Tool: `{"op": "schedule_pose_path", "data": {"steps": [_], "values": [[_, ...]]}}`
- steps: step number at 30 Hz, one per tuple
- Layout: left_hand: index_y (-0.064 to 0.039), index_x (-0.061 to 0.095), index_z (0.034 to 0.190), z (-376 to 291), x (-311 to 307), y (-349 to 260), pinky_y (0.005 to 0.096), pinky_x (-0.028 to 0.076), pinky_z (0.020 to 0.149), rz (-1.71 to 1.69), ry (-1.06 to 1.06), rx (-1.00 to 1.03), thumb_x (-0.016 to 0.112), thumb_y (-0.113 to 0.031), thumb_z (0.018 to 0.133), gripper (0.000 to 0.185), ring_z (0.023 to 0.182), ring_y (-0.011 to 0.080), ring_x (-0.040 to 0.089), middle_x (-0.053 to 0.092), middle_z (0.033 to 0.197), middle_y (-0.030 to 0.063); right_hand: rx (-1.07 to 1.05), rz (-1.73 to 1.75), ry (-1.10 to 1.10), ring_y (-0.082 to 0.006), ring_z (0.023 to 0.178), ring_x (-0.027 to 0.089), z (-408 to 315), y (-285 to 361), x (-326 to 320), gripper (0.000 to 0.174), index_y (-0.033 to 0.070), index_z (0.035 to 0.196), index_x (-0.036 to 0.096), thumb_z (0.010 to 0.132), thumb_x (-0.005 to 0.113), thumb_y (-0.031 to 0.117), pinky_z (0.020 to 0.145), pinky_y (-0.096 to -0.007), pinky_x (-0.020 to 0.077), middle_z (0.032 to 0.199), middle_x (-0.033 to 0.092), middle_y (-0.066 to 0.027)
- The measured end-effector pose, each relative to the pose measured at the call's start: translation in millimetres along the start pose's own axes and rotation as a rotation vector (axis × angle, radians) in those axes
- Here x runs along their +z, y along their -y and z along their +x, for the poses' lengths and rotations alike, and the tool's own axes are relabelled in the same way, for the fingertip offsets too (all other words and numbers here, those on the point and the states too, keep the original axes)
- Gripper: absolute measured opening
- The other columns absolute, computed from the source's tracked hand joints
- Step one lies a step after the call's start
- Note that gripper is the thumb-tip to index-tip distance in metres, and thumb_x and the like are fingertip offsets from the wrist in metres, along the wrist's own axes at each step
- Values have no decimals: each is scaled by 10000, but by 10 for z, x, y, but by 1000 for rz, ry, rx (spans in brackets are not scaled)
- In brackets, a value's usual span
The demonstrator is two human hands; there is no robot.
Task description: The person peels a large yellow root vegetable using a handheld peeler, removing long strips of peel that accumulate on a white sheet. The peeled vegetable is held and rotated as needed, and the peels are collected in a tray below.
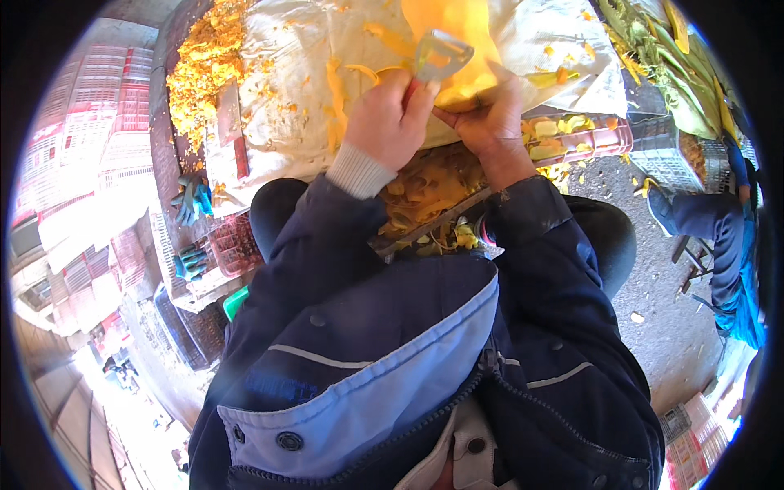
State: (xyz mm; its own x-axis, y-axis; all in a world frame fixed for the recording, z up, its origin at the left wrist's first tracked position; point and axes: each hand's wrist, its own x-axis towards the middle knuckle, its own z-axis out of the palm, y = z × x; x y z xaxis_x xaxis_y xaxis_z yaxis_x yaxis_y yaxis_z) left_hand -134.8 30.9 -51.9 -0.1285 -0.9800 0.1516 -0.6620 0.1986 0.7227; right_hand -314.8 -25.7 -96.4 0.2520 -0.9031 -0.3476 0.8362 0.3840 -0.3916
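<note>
My left hand [389, 119] is closed around the red handle of a peeler [442, 55]. The peeler's wide metal head points up and right, in front of a large orange squash or pumpkin [453, 24] with a smooth flesh surface. My right hand [492, 119] grips the near end of this squash, its fingers partly hidden under it. Beneath both hands spreads a pale woven cloth [288, 131] strewn with orange peel strips. On the cloth's left side lies a flat blade with a red handle [240, 158].
Heaped orange shreds [208, 61] cover the far left edge. Work gloves [193, 197] lie at the left. Peelings fill a container [438, 187] between my knees. A red crate [612, 138] holds yellow pieces. Another person's leg [704, 214] reaches in from the right, below pale green stalks [689, 104].
</note>
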Motion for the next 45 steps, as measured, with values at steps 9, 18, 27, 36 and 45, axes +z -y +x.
{"op": "schedule_pose_path", "data": {"steps": [9,18,27,36,45], "values": [[-13,624,922,-570,125,43,467,472,604,-140,75,-169,617,-302,1002,299,705,428,646,635,737,235,-19,50,-59,-376,1228,584,-74,81,-2,652,130,1410,531,906,548,543,973,-587,498,1383,588,-117],[-4,613,871,-411,251,-298,434,456,605,-161,252,105,584,-232,1014,270,651,340,603,584,695,193,8,61,-70,-352,1248,561,-37,135,-118,706,193,1438,510,859,568,594,931,-599,489,1427,563,-85],[0,614,854,612,302,511,432,472,635,-112,-27,-129,560,-382,1000,412,705,309,606,620,729,161,-37,72,-43,-355,1248,565,-29,-46,-214,687,164,1420,531,874,549,580,928,-590,491,1399,581,-91],[68,688,916,1483,326,274,552,517,835,143,10,-171,453,-424,1003,553,968,506,657,682,931,335,-68,131,-9,-338,1215,590,4,-112,-223,656,155,1420,516,872,624,499,937,-572,497,1373,592,-77],[15,616,920,-657,34,-121,472,491,678,-194,625,17,558,-275,1027,314,762,425,646,629,771,242,-77,77,-62,-319,1215,597,36,-81,-180,638,150,1394,552,862,659,484,949,-561,501,1350,619,-78]]}}
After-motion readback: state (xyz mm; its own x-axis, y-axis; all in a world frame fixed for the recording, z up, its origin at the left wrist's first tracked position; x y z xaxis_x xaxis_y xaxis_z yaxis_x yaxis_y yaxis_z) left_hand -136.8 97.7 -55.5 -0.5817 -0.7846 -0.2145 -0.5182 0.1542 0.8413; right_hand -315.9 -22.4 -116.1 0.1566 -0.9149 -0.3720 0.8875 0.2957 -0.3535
